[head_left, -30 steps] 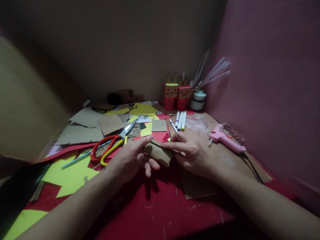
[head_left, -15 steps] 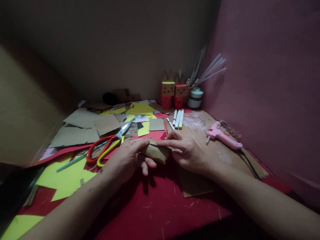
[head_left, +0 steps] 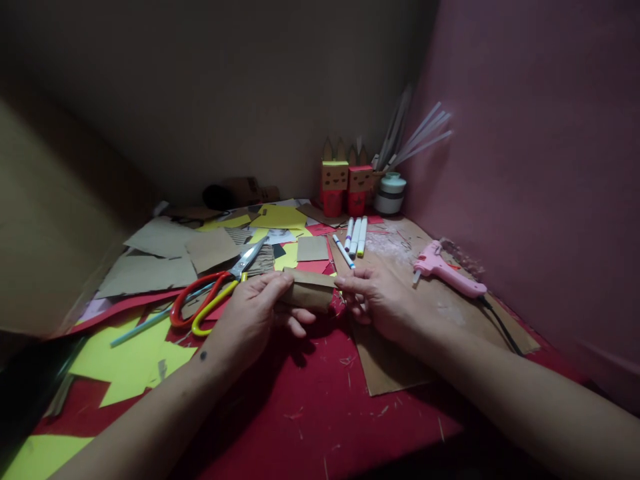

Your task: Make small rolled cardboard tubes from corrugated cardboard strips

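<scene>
A folded piece of brown cardboard [head_left: 310,295] is held up between my two hands above the red tabletop. My left hand [head_left: 270,300] grips its left end, thumb on top and fingers curled beneath. At the other end, my right hand [head_left: 367,293] pinches the upper flap's corner between thumb and forefinger. Just left of my left hand lie scissors [head_left: 215,293] with one red and one yellow handle. Behind the held piece rests a small square of cardboard [head_left: 313,249]. Several markers [head_left: 356,237] lie beyond my right hand.
A pink glue gun [head_left: 447,270] with a black cord lies on a cardboard sheet [head_left: 395,367] at right. Two cardboard figures with faces [head_left: 334,187] stand at the back beside a lidded jar [head_left: 390,193]. Yellow paper [head_left: 120,353] and cardboard scraps [head_left: 150,273] cover the left side.
My right hand has shifted from pointing across the cardboard's top to pinching its right corner. The cardboard's top flap now shows as a longer strip. A marker behind shows more fully.
</scene>
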Demonstrator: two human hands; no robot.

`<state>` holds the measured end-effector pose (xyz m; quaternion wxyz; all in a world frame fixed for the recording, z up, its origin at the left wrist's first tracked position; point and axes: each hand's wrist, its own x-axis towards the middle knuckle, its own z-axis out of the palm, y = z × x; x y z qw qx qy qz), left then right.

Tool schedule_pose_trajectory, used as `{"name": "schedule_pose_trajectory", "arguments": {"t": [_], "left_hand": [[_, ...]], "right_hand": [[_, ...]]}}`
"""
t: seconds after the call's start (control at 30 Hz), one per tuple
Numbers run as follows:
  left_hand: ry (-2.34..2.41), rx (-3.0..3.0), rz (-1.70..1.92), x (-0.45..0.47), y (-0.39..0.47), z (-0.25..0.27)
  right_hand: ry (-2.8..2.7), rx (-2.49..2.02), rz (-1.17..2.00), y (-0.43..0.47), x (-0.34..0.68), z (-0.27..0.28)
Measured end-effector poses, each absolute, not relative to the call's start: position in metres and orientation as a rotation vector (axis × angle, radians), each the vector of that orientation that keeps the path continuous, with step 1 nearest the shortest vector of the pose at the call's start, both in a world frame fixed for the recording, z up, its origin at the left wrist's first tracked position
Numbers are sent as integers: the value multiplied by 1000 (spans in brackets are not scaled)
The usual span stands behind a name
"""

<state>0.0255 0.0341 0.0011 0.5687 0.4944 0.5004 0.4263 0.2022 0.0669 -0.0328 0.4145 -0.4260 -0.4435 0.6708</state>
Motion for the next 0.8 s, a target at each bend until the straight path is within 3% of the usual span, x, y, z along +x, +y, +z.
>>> {"name": "schedule_pose_trajectory", "arguments": {"t": [0.8], "left_hand": [[1140,1159,998,28,34,-4]], "right_hand": [[-879,-996,1885,72,198,-37]]}}
